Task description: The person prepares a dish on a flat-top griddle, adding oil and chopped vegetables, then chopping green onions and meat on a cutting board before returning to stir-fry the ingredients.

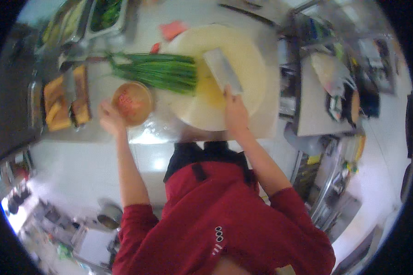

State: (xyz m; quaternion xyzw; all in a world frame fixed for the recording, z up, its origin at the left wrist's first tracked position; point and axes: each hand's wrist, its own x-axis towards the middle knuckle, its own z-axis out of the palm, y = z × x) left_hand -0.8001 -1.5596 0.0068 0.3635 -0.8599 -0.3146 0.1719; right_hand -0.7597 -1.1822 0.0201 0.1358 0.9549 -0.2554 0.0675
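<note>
My right hand point(236, 111) grips the handle end of a cleaver point(222, 69), whose broad blade lies over a round cutting board point(251, 51). Left of the blade, a bundle of long green onions point(165, 70) rests with its evenly cut ends on the board and its other ends over the table. My left hand point(110, 115) is at the left rim of a round bowl point(145, 103) with small reddish pieces in it. Blur hides whether the fingers hold the rim or only touch it.
Metal trays of cut greens point(106, 15) stand at the back left. A wooden block point(56, 103) with a blade lying across it is at the left. A pink cloth point(173, 30) lies behind the board. A side table point(308, 113) with bags stands to the right.
</note>
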